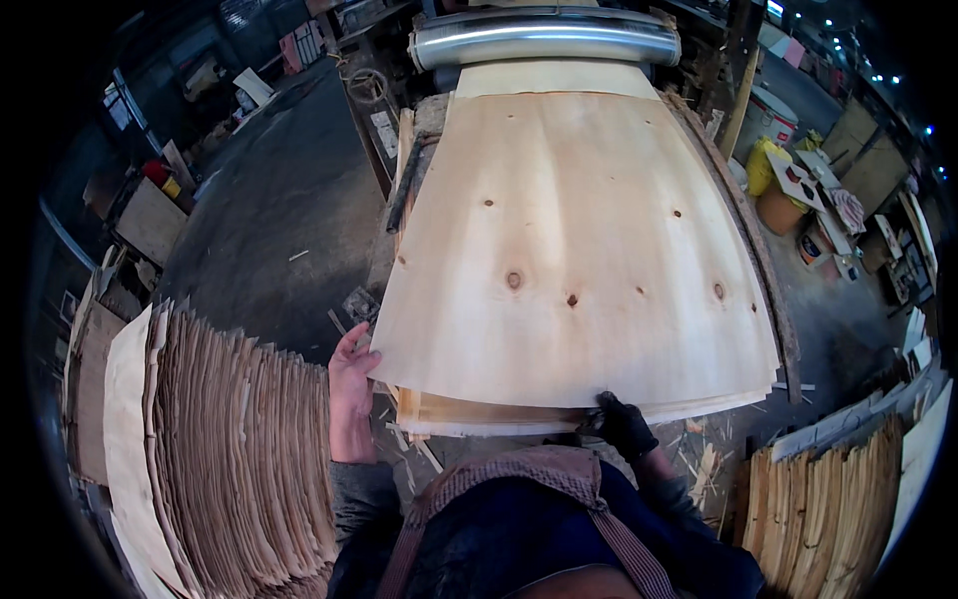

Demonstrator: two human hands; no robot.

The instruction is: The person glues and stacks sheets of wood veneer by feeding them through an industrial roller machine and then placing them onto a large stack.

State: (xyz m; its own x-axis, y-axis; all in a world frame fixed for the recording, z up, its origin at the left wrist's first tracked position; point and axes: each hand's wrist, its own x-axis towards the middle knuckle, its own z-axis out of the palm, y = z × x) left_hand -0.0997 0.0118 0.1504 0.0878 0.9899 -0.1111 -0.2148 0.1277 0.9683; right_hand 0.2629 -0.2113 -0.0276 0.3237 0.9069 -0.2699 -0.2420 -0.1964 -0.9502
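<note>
A large sheet of pale wood veneer [589, 250] with dark knots lies lengthwise ahead of me, over other sheets whose edges [479, 411] show beneath its near side. My left hand [351, 377], bare, is at the sheet's near left corner, fingers stretched upward and thumb against the edge. In a dark glove, my right hand [621, 427] pinches the near edge right of the middle; its fingertips are partly hidden. At the far end, another veneer piece [554, 80] reaches up to a shiny metal roller [544, 42].
A tall stack of veneer sheets [239, 439] stands at my left, and another wood stack [823, 509] at my right. Wood scraps [707, 464] litter the floor. A long rail [743, 225] runs along the sheet's right side. Buckets [781, 212] and a yellow bag [764, 166] sit farther right.
</note>
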